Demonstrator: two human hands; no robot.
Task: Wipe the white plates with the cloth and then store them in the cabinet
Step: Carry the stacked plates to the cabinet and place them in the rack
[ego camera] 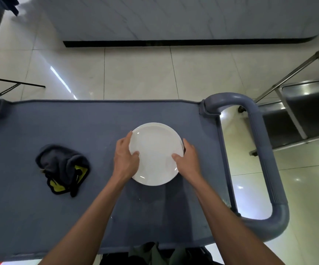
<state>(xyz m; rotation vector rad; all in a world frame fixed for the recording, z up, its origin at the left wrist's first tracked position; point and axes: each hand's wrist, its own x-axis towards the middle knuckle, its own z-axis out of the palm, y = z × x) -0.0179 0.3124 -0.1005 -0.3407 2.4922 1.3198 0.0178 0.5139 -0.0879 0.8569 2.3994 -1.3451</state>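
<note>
A round white plate [155, 150] is over the right half of the blue-grey cart top [49, 121]. My left hand [125, 158] grips its left rim, thumb on the upper face and fingers curled under the edge. My right hand [188, 159] grips the right rim the same way. A shadow under the plate suggests that it is slightly off the surface. The dark grey cloth [63, 167] with yellow patches lies crumpled on the cart top to the left, apart from both hands. No cabinet is in view.
The cart's curved handle [258, 150] loops out on the right. A steel trolley [300, 111] stands beyond it at the right edge. Glossy tiled floor [135, 73] lies beyond the cart, with black frame legs [11, 85] at far left.
</note>
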